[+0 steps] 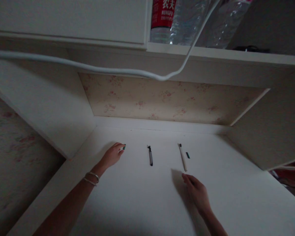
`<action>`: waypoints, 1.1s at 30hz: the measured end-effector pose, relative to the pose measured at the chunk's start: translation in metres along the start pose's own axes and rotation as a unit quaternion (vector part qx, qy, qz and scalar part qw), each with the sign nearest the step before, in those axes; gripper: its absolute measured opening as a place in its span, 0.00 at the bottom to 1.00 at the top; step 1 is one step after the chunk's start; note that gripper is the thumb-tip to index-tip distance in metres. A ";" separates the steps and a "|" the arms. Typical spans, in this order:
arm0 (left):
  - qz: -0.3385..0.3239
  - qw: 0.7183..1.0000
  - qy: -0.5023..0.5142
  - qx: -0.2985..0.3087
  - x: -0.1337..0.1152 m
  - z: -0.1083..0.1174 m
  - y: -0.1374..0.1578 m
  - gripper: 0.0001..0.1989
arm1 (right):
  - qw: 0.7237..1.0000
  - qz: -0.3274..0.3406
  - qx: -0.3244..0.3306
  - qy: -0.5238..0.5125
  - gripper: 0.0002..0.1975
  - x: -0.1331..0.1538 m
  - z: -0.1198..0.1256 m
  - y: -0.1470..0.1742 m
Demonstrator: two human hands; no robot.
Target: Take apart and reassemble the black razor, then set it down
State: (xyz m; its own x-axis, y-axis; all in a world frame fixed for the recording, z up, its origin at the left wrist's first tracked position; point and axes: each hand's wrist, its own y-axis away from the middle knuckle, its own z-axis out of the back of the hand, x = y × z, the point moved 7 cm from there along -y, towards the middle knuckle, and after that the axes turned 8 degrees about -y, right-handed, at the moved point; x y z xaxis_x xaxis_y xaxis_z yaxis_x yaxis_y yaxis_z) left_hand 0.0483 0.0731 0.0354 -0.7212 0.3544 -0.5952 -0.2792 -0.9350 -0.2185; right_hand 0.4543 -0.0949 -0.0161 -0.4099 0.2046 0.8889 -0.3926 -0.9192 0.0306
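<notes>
My left hand (113,154), with bracelets on its wrist, pinches a small dark green and pale piece (124,147) at the left of the white surface. To its right lies a black and grey razor (150,156), its head pointing to the back. A toothbrush (183,158) with a pale handle and dark head lies further right. Close beside it is a small dark green strip (188,155). My right hand (196,191) is just in front of the toothbrush handle's end, apart from it. Its fingers are curled together, with nothing visible in them.
The white surface (127,196) is bounded by side panels and a floral back wall (162,101). A white cable (127,71) hangs across the view above. Plastic bottles (163,19) stand on the upper shelf. Reddish items (291,180) show at the right edge.
</notes>
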 end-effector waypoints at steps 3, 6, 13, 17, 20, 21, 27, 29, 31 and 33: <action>-0.021 0.999 -0.007 0.023 0.008 -0.005 -0.023 0.15 | 0.998 0.052 0.035 -0.009 0.24 0.012 -0.020 0.023; -0.018 0.999 -0.005 0.044 0.017 -0.014 -0.033 0.16 | 0.997 0.075 0.024 0.003 0.24 0.018 -0.024 0.031; -0.003 0.999 0.001 0.033 0.022 -0.017 -0.034 0.13 | 0.997 0.067 0.031 0.028 0.23 0.018 -0.027 0.023; -0.004 1.000 0.020 0.012 0.010 -0.012 -0.023 0.12 | 0.993 0.091 0.048 0.061 0.22 0.028 -0.043 0.007; 0.013 0.999 0.046 -0.007 -0.004 -0.015 -0.001 0.15 | 0.985 0.136 0.073 0.075 0.21 0.051 -0.068 -0.009; 0.038 0.994 0.098 -0.021 -0.008 -0.017 0.009 0.15 | 0.983 0.144 0.080 0.085 0.21 0.060 -0.078 -0.014; 0.169 0.915 0.366 -0.027 -0.044 -0.047 0.072 0.18 | 0.961 0.145 0.077 0.224 0.17 0.103 -0.136 -0.039; 0.199 0.851 0.484 -0.041 -0.055 -0.055 0.086 0.19 | 0.957 0.143 0.076 0.240 0.18 0.108 -0.151 -0.045; 0.218 0.783 0.580 -0.054 -0.061 -0.063 0.095 0.19 | 0.956 0.136 0.077 0.248 0.19 0.109 -0.161 -0.050; 0.224 0.736 0.637 -0.054 -0.063 -0.070 0.097 0.18 | 0.956 0.128 0.081 0.252 0.18 0.107 -0.166 -0.054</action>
State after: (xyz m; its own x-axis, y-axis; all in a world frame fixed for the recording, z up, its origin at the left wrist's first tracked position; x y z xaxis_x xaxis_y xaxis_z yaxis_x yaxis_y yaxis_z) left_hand 0.1109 -0.0411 -0.0019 0.4724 -0.2197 -0.8536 -0.0918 -0.9754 0.2003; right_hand 0.2949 0.0329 0.0016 -0.8359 0.0654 0.5450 -0.1108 -0.9925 -0.0508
